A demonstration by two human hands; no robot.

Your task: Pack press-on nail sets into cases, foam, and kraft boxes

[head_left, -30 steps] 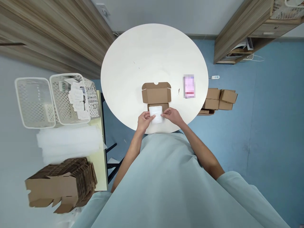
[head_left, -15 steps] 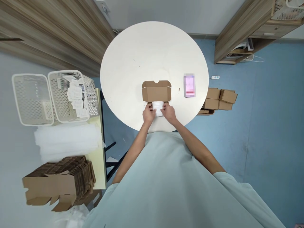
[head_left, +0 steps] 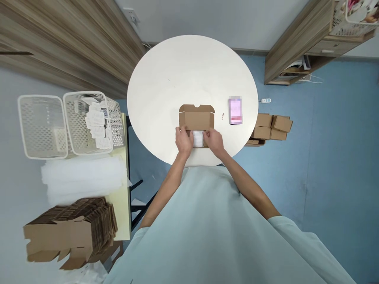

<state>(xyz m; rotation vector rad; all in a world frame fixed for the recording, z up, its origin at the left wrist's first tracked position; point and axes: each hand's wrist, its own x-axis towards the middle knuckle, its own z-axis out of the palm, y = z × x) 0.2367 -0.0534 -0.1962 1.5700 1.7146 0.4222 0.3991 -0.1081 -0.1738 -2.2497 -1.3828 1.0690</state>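
A small brown cardboard box (head_left: 196, 120) lies on the round white table, its lid folded up and away from me. Inside its tray sits a white wrapped packet (head_left: 198, 139). My left hand (head_left: 184, 142) grips the box's left side near the lid fold, fingers curled over the edge. At the opposite side, my right hand (head_left: 214, 142) is closed on the edge by the right lid corner, thumb and fingers together. Both hands partly cover the tray's side walls.
A pink-screened phone-like item (head_left: 235, 111) lies right on the white table (head_left: 189, 59). Folded-up boxes (head_left: 266, 127) stand beyond its right edge. On the left side table are white baskets (head_left: 87, 122), white foam sheets (head_left: 84, 173) and stacked flat cartons (head_left: 68, 232).
My hands have moved apart from the white packet to the box's sides. The packet now sits lower in the tray, and the tray's front edge shows.
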